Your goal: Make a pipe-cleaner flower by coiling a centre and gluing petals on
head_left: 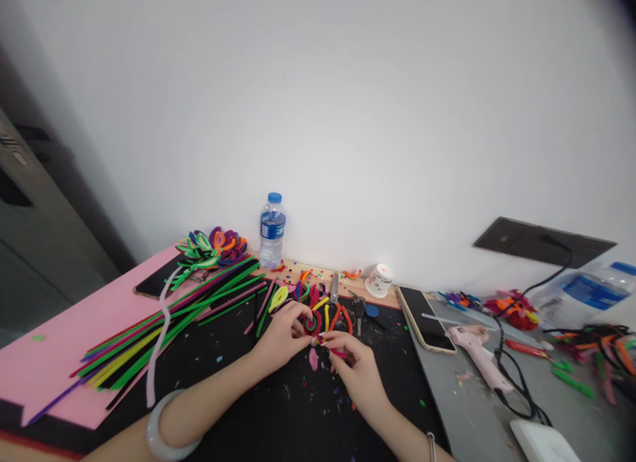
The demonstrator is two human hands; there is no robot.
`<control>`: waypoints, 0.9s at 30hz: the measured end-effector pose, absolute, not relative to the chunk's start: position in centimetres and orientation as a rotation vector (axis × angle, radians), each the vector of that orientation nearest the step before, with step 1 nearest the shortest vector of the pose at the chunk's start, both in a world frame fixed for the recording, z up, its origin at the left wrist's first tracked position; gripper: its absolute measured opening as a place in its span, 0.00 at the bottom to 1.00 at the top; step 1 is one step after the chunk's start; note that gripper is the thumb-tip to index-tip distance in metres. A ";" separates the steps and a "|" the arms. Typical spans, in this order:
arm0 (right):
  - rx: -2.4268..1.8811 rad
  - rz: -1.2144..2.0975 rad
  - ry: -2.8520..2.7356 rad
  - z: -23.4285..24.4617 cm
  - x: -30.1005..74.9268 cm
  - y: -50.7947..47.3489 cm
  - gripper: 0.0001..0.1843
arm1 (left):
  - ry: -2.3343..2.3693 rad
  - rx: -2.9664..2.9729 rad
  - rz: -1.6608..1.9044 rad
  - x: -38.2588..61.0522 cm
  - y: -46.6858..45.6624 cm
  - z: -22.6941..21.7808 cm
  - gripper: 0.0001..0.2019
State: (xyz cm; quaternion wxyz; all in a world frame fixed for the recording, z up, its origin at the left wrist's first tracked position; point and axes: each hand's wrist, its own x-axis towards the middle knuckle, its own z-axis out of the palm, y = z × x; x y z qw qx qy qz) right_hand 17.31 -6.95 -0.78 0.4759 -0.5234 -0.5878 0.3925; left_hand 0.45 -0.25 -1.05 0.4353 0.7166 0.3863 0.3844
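Observation:
A small coiled pipe-cleaner flower [312, 324], dark red with a green ring, is pinched between the thumb and fingers of my left hand [284, 331]. One pink loop [313, 358] hangs below it. Close on its right, the fingertips of my right hand [356, 368] are closed on a magenta pipe-cleaner piece [338, 353] at the flower's lower edge. The fingers partly hide where the two pieces meet. Just beyond my hands lie a yellow pipe-cleaner loop [278, 298], bent orange pieces [346, 318] and metal scissors [334, 288].
Long pipe cleaners [149, 343] spread across the pink sheet [44, 362] on the left, near finished loops [209, 248]. A water bottle [272, 233] and paper cup [379, 281] stand by the wall. A phone [426, 319] and corded glue gun [479, 359] lie on the right.

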 end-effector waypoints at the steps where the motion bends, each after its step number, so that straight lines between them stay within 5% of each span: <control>1: -1.279 0.960 -1.434 -0.8 17.3 -7.0 0.07 | 0.961 1.784 0.957 0.4 -0.2 -1.1 0.10; 27: -1.271 0.965 -1.426 -0.5 17.3 -6.9 0.08 | 0.970 1.789 0.948 0.5 -0.2 -0.9 0.10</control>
